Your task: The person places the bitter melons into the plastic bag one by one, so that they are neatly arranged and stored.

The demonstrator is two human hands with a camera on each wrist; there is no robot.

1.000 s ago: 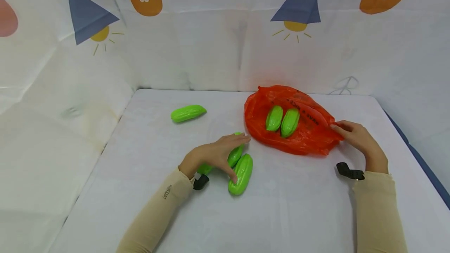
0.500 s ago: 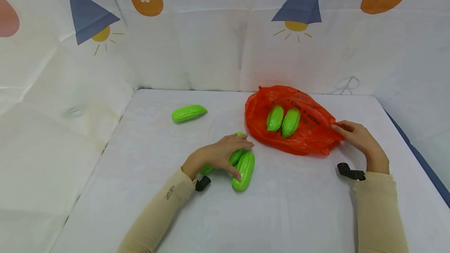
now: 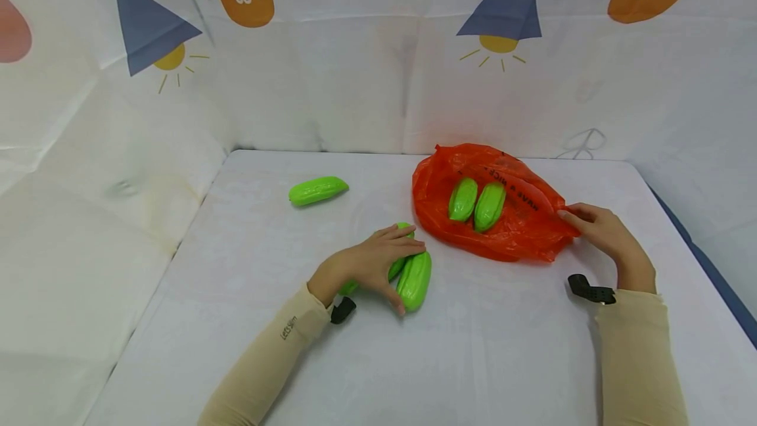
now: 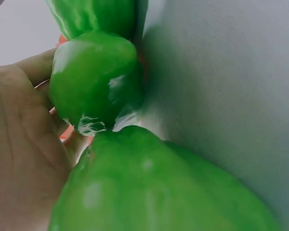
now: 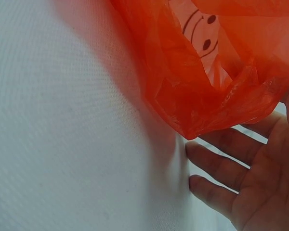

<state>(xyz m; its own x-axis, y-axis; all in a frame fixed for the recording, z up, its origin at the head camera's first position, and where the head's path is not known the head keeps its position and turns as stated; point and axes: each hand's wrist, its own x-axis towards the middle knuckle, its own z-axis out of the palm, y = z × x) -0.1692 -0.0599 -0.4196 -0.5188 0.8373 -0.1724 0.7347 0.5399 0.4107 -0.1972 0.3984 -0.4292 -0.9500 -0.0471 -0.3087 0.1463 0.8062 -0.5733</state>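
My left hand (image 3: pixel 369 265) reaches over a group of green, cucumber-like vegetables. Its thumb is spread near the front end of the rightmost cucumber (image 3: pixel 415 281), and the fingertips touch its far end. Two others, a middle cucumber (image 3: pixel 405 227) and one by the wrist, are partly hidden under this hand. In the left wrist view the palm faces the glossy cucumbers (image 4: pixel 96 79), with clear wrap showing at one end. My right hand (image 3: pixel 603 232) pinches the right edge of a red plastic bag (image 3: pixel 520 229). Inside the bag's mouth lie two cucumbers (image 3: pixel 476 206).
A single cucumber (image 3: pixel 319 190) lies at the back left of the white table (image 3: pixel 503 360). Behind the table hangs a white cloth wall (image 3: pixel 331 84) with printed lamps. A dark blue strip (image 3: pixel 710 275) runs along the right side.
The rightmost cucumber has shifted slightly away and to the right, against the middle one. My left thumb has slid from its top to its near end. The right hand and bag stay still.
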